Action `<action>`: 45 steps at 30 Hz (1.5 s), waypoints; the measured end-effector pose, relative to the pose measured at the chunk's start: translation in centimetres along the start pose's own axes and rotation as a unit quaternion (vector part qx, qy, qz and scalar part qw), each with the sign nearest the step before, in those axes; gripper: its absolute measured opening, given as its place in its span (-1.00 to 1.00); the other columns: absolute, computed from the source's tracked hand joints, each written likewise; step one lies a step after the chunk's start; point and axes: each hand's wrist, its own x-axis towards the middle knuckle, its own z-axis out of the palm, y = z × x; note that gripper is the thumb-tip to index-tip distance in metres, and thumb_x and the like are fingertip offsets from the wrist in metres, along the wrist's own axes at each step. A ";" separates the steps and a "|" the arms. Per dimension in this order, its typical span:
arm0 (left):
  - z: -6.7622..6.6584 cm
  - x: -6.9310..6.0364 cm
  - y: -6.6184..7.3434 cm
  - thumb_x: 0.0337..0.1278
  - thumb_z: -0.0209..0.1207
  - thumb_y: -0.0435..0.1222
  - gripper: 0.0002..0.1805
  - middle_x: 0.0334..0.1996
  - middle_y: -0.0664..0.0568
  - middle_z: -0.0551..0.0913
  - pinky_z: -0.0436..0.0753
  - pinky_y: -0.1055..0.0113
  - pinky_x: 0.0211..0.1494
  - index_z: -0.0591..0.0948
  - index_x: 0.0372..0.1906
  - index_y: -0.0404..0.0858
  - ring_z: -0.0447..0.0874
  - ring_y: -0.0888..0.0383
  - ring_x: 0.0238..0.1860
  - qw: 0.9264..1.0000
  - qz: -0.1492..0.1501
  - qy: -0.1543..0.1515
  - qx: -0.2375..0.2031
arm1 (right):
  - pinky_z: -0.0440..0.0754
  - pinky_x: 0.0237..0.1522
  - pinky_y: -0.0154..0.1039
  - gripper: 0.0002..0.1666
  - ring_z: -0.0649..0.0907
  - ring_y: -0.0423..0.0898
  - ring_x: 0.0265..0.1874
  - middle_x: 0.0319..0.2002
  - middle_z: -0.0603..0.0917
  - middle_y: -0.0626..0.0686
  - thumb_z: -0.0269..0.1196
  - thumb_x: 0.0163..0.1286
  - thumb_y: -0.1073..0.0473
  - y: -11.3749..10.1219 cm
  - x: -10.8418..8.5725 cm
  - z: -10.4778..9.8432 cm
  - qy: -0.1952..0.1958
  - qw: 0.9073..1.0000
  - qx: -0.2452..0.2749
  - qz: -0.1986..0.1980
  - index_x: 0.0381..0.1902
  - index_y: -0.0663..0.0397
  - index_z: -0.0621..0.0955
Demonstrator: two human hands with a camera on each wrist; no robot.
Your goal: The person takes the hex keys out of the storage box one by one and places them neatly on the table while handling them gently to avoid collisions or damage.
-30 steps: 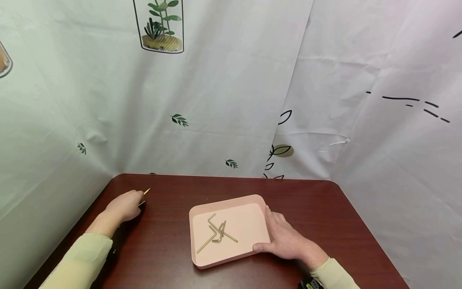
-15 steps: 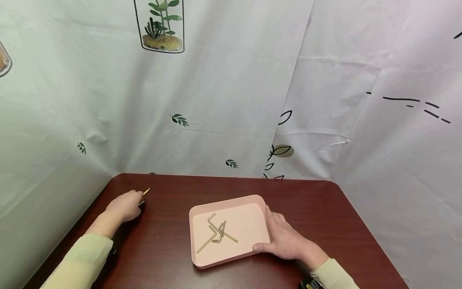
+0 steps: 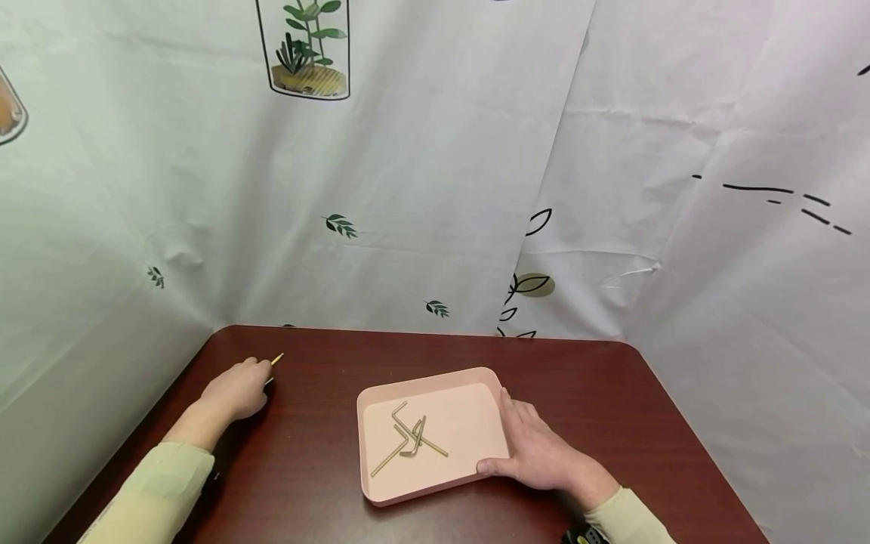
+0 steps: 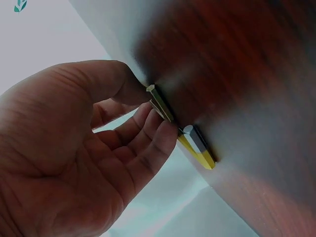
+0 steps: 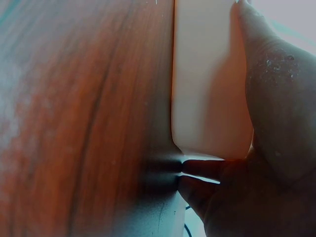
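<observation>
At the table's left side my left hand (image 3: 238, 389) rests low, its thumb and fingertips pinching a brass-coloured hex key (image 4: 160, 103). Right beside the fingertips lies another short six-sided end (image 4: 197, 145), silver and yellow; whether it belongs to the same key I cannot tell. My right hand (image 3: 540, 449) holds the pink tray (image 3: 472, 423) by its right front corner, thumb at the front rim and fingers along the right wall. Several brass-coloured hex keys (image 3: 435, 448) lie crossed over each other in the tray's left half.
The dark red-brown table (image 3: 319, 453) has rounded far corners. White printed curtains (image 3: 421, 189) hang behind it and along both sides. Near the right wrist is a dark strap device (image 3: 586, 535).
Both hands stay where they were, and the tray and its keys keep their places. Only the head view shifts very slightly.
</observation>
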 end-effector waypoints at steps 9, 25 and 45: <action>0.2 -0.2 0.3 0.27 0.25 -0.49 -0.69 -0.09 -0.43 0.59 0.69 -0.31 0.02 0.58 0.05 -0.59 0.66 -0.42 -0.03 1.000 -0.009 -0.002 0.005 | 0.43 0.49 0.33 0.64 0.36 0.40 0.57 0.62 0.29 0.50 0.50 0.31 -0.52 0.1 0.1 0.0 -0.001 1.000 -0.001 0.002 0.70 0.62 -0.03; 0.0 -0.4 0.4 0.24 0.26 -0.48 -0.69 -0.10 -0.43 0.57 0.68 -0.32 -0.01 0.58 0.04 -0.57 0.63 -0.42 -0.05 1.000 -0.011 -0.005 -0.006 | 0.43 0.49 0.34 0.65 0.36 0.41 0.57 0.64 0.27 0.49 0.49 0.30 -0.54 0.0 0.0 0.0 0.003 1.000 0.002 0.000 0.70 0.60 -0.02; -0.3 -0.3 1.5 0.26 0.42 -0.33 -0.36 0.16 -0.55 0.55 0.63 -0.37 0.13 0.52 0.31 -0.66 0.51 -0.52 0.23 0.999 0.016 0.042 -0.010 | 0.42 0.50 0.32 0.65 0.35 0.39 0.58 0.62 0.29 0.48 0.49 0.30 -0.54 0.1 0.0 0.1 0.002 1.000 0.004 0.002 0.70 0.60 -0.03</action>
